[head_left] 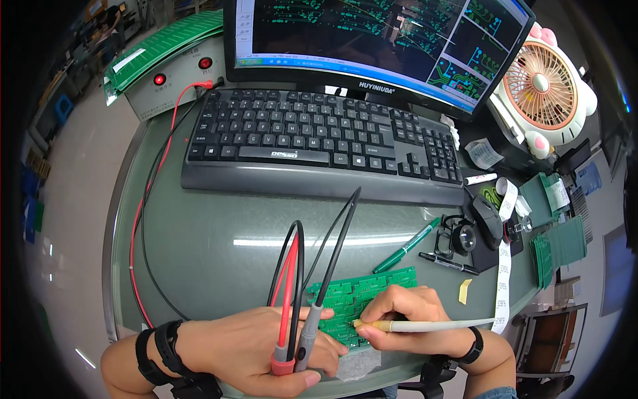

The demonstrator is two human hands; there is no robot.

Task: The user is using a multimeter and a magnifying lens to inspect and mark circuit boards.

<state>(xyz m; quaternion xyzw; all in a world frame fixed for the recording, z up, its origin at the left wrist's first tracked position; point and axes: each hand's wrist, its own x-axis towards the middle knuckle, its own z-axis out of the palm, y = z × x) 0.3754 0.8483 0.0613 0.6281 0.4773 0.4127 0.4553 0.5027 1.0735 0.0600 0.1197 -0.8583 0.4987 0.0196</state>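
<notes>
A green circuit board (362, 296) lies on the desk near its front edge. My left hand (252, 349) rests beside the board's left end and grips two test probes (296, 346), one red and one grey, their leads looping up over the desk. My right hand (405, 319) sits on the board's right part. It pinches a thin pale brush (432, 326) with the tip pressed against the board's lower edge. A black band wraps each wrist.
A black keyboard (319, 143) and a monitor (379, 40) stand behind. A green pen (407, 246), black pen, loupe (462, 236) and mouse (490, 219) lie to the right. A fan (541, 86) is far right, a grey tester box (169, 80) with red and black leads far left.
</notes>
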